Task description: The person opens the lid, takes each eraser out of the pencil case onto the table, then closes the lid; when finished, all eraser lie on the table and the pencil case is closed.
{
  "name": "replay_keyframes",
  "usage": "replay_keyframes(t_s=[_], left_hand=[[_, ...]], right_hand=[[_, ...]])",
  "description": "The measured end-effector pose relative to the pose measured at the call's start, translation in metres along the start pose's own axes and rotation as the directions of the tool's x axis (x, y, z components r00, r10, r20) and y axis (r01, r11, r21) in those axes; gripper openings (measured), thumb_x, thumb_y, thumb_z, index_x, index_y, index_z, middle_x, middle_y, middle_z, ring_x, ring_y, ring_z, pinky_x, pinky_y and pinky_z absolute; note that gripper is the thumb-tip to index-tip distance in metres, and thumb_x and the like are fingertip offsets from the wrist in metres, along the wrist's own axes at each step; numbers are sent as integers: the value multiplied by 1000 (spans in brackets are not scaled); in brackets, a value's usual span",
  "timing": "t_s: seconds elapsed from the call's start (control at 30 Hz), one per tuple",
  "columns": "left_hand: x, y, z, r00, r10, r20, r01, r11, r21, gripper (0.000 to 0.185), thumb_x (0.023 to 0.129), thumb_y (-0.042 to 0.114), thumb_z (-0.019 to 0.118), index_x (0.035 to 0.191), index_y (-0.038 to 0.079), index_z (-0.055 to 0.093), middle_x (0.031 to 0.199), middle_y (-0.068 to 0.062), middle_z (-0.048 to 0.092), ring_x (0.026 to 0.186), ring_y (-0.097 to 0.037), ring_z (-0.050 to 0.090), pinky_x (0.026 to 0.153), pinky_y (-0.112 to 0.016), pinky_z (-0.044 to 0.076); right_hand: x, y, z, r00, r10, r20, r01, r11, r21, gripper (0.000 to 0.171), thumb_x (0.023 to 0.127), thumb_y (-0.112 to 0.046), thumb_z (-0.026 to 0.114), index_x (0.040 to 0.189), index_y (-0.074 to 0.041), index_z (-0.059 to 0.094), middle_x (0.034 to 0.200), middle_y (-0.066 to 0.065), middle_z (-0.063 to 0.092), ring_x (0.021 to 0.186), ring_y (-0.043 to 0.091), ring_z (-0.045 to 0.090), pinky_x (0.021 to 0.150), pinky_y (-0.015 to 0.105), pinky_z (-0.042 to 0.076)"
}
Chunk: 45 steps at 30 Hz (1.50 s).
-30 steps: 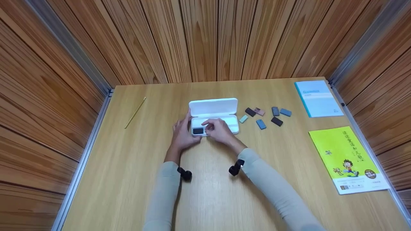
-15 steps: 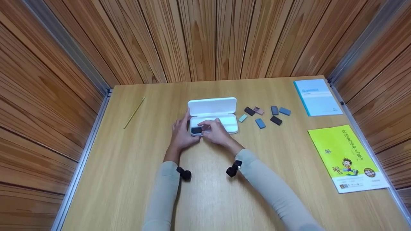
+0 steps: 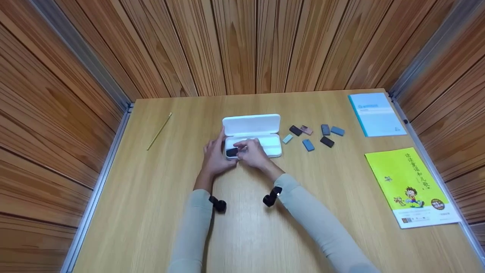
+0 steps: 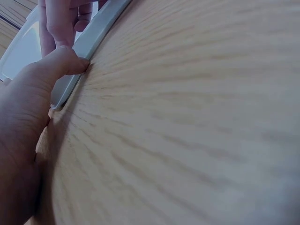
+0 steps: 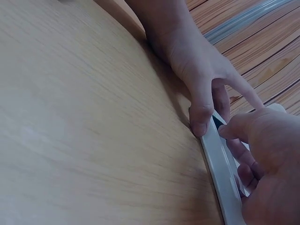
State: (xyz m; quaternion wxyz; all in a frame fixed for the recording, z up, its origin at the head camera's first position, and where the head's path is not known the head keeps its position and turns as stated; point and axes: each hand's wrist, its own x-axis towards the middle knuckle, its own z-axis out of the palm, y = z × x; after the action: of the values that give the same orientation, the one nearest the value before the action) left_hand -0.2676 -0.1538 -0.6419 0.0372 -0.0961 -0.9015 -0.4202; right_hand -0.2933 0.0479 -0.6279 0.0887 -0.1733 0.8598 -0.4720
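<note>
A white pencil case (image 3: 273, 147) lies with its lid raised in the middle of the table. My left hand (image 3: 216, 157) grips its left end, the thumb on the front edge and the fingers along the side; the left wrist view shows this thumb (image 4: 70, 65) at the rim. Inside the left end is a black eraser-like block (image 3: 231, 152), partly covered by fingers. My right hand (image 3: 254, 153) reaches into the case with curled fingers and pinches the block's right side. In the right wrist view the right thumb (image 5: 236, 126) is against the dark block (image 5: 217, 122).
Several small blocks like erasers, among them a blue one (image 3: 308, 145), a pale green one (image 3: 288, 138) and a pink one (image 3: 307, 130), lie right of the case. A pencil (image 3: 159, 131) lies far left. A blue-white booklet (image 3: 377, 115) and a yellow-green book (image 3: 411, 185) lie right.
My right hand has shifted slightly left inside the case, over more of the black block, which now shows smaller and slightly turned. The left hand keeps its grip in place.
</note>
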Motion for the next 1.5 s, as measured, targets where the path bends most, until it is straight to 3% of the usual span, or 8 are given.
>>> replay_keyframes(t_s=[0.23, 0.47, 0.63, 0.8, 1.03, 1.23, 1.33, 1.5], left_hand=[[1, 1, -1, 1000, -6, 3, 6, 1000, 9, 131, 79, 35, 95, 183, 20, 17, 166, -12, 63, 147, -41, 52, 134, -68, 20], [1, 2, -2, 1000, -19, 6, 19, 1000, 9, 131, 79, 36, 96, 183, 20, 16, 168, -11, 62, 151, -40, 50, 135, -69, 19], [1, 1, -2, 1000, -18, 0, 18, 1000, 8, 131, 80, 35, 96, 183, 22, 16, 168, -11, 62, 150, -40, 50, 134, -69, 20], [0, -1, -2, 1000, -9, -7, 9, 1000, 8, 131, 79, 36, 96, 182, 19, 17, 167, -11, 63, 150, -41, 50, 132, -69, 22], [0, 0, -3, 1000, 16, -13, -16, 1000, 20, 130, 79, 34, 93, 182, 15, 18, 163, -14, 66, 147, -45, 52, 130, -70, 25], [-1, 3, -3, 1000, 5, -6, -5, 1000, 11, 130, 79, 35, 95, 182, 18, 17, 166, -13, 64, 147, -44, 51, 131, -69, 23], [-1, 4, -2, 1000, 3, -5, -3, 1000, 12, 131, 79, 34, 95, 183, 19, 16, 167, -11, 63, 147, -43, 51, 132, -69, 22], [-1, 5, -2, 1000, -12, 3, 12, 1000, 20, 133, 80, 36, 96, 183, 21, 14, 169, -9, 61, 148, -41, 50, 133, -66, 22]], right_hand=[[5, 1, 0, 1000, 14, 5, -14, 1000, -19, 40, 92, -9, 75, 131, -5, 83, 124, 15, 85, 125, 36, 70, 114, 51, 40], [-2, -6, -2, 1000, 9, 4, -9, 999, -48, 32, 95, -10, 77, 126, -9, 83, 109, 12, 82, 115, 31, 63, 104, 45, 42], [-3, -8, 0, 1000, -12, -3, 11, 997, -75, 31, 97, -10, 77, 128, -10, 82, 111, 14, 86, 119, 33, 63, 101, 42, 44], [-5, -12, 0, 1000, 1, 3, -1, 999, -40, 37, 97, -11, 79, 134, -12, 82, 118, 15, 86, 126, 34, 64, 103, 39, 45], [-13, -28, -4, 1000, -7, 2, 7, 999, -36, 34, 98, -9, 79, 132, -8, 82, 115, 16, 87, 123, 36, 71, 106, 40, 46], [-6, -13, -7, 1000, 19, 11, -19, 1000, 15, 34, 99, -7, 76, 132, -14, 82, 115, 12, 82, 104, 20, 68, 87, 30, 52], [-8, -16, -14, 999, 31, 31, -32, 999, 31, 35, 101, -5, 75, 134, -13, 80, 119, 13, 81, 98, 19, 69, 81, 28, 53], [-22, -29, -32, 997, 67, 42, -70, 995, 73, 36, 104, -1, 71, 138, -10, 78, 127, 17, 78, 105, 24, 68, 84, 27, 50]])
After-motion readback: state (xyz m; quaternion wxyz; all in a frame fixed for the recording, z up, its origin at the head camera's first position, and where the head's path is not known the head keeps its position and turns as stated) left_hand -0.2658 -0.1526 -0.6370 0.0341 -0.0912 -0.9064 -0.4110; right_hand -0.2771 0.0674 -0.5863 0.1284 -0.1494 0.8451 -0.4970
